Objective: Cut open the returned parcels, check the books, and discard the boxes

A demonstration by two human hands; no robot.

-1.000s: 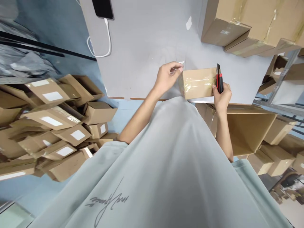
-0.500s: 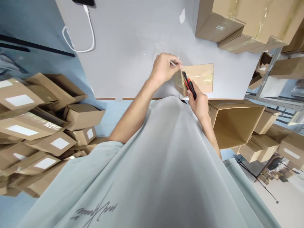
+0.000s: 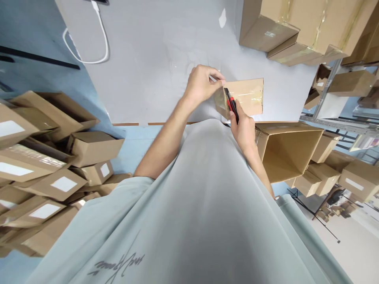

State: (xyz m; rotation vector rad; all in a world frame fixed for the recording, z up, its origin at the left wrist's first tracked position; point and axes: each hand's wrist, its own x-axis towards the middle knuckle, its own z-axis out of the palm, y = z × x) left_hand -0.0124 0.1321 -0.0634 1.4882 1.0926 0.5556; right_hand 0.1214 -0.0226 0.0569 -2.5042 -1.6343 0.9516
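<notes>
A small taped cardboard box [image 3: 248, 88] lies on the grey table [image 3: 142, 79] near its front edge. My right hand [image 3: 244, 128] is wrapped round a red and black utility knife [image 3: 232, 105], whose tip points at the box's left edge. At the box's upper left corner is my left hand [image 3: 204, 83], thumb and fingertips pinched together; what lies between them, if anything, is too small to make out.
Large taped boxes [image 3: 308, 27] stand at the table's back right. Below the right edge sits an open carton [image 3: 290, 152]. Many boxes [image 3: 63, 183] are piled on the left. A white cable [image 3: 103, 43] lies at the back left, and a metal shelf [image 3: 327, 90] is at the right.
The whole view has shifted slightly, so the table and boxes appear further left. Both hands keep nearly the same places at the box, with the knife still in my right hand.
</notes>
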